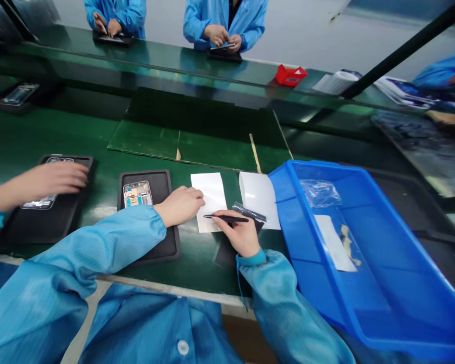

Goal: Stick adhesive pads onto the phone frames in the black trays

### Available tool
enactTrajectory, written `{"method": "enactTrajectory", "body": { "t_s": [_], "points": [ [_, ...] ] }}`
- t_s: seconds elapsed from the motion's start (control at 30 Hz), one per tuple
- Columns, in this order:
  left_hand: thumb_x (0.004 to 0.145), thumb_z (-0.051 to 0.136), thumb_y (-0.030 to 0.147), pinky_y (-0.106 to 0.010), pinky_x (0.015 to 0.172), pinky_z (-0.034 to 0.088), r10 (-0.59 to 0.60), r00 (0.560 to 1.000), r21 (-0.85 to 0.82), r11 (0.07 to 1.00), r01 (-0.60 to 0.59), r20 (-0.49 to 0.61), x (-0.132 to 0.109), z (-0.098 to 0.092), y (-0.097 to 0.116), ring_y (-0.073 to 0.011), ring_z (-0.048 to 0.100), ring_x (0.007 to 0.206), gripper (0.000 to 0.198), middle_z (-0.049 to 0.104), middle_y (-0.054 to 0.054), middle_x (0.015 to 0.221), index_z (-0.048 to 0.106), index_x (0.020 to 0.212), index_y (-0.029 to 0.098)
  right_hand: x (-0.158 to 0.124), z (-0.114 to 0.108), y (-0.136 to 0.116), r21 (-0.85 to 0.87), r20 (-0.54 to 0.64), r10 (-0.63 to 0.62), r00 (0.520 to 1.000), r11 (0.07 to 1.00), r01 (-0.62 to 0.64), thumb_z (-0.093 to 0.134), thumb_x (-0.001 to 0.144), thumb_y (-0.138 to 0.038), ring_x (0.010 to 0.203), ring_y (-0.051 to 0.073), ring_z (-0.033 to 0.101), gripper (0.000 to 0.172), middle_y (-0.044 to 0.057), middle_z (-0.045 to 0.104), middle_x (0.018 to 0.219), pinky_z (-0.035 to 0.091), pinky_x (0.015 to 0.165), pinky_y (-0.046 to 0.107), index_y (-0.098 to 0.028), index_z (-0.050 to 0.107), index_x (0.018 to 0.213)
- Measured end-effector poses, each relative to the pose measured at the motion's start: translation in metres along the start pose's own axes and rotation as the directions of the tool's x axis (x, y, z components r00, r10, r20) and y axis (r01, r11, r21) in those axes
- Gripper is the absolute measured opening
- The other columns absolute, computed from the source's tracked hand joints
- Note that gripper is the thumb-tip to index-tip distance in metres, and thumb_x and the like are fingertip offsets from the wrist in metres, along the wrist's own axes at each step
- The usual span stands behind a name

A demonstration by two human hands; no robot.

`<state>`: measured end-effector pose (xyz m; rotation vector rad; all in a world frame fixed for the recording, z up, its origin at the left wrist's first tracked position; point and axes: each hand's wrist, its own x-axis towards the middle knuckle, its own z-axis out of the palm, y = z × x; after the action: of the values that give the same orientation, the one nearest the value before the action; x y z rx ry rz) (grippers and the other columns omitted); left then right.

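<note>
My right hand is gripping a thin black tool between my thumb and fingers. It looks like tweezers, but from up here I can't be sure. The tool points left, and its tip is over a white sheet. My left hand is open and holds nothing. Its fingers rest on that same sheet, near the tool but not touching it.

Just past my right hand, a small dark see-through strip lies partly on a second white sheet. By my left hand is a black tray with a phone in it, and the phone's insides show. My left sleeve lies over part of the tray. To my right is a big blue bin with a clear bag and a white paper inside. All this is on a green belt.

Beside me, a co-worker's hand is over another black tray with a phone in it. Across the belt, two people in blue coats hold their hands over more trays.
</note>
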<state>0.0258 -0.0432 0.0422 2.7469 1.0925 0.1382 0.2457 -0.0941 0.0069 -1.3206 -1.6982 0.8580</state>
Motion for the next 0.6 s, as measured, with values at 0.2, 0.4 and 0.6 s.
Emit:
{"method": "enactTrajectory", "body": {
  "t_s": [0.2,0.4,0.6],
  "points": [
    [0.095,0.050,0.019,-0.034,0.080,0.044,-0.003,1.000,0.018,1.000,0.003,0.022,0.0012,-0.0017,0.0021,-0.0231,0.062,0.106,0.023,0.066,-0.009,0.115,0.071,0.105,0.018,0.0007,-0.0003,-0.0005,-0.013,0.007,-0.002,1.000,1.000,0.002,0.074,0.083,-0.038,0.083,0.025,0.073,0.020,0.007,0.078,0.090,0.061,0.081,0.040,-0.019,0.077,0.089],
    [0.095,0.050,0.018,-0.035,0.080,0.044,0.002,1.000,0.019,1.000,-0.003,0.018,0.0014,-0.0007,0.0016,-0.0230,0.062,0.104,0.023,0.066,-0.008,0.114,0.071,0.104,0.017,0.0007,-0.0006,0.0001,-0.012,0.005,-0.004,1.000,1.000,0.004,0.075,0.082,-0.041,0.081,0.025,0.073,0.022,0.007,0.077,0.089,0.061,0.079,0.040,-0.019,0.076,0.088],
    [0.095,0.050,0.018,-0.035,0.079,0.044,0.007,1.000,0.021,1.000,-0.007,-0.007,0.0010,0.0014,0.0012,-0.0228,0.062,0.101,0.021,0.066,-0.009,0.112,0.071,0.102,0.017,0.0008,-0.0003,-0.0001,-0.016,-0.006,0.001,1.000,1.000,-0.001,0.075,0.083,-0.039,0.081,0.025,0.073,0.021,0.007,0.077,0.089,0.060,0.077,0.039,-0.019,0.076,0.088]
  ]
}}
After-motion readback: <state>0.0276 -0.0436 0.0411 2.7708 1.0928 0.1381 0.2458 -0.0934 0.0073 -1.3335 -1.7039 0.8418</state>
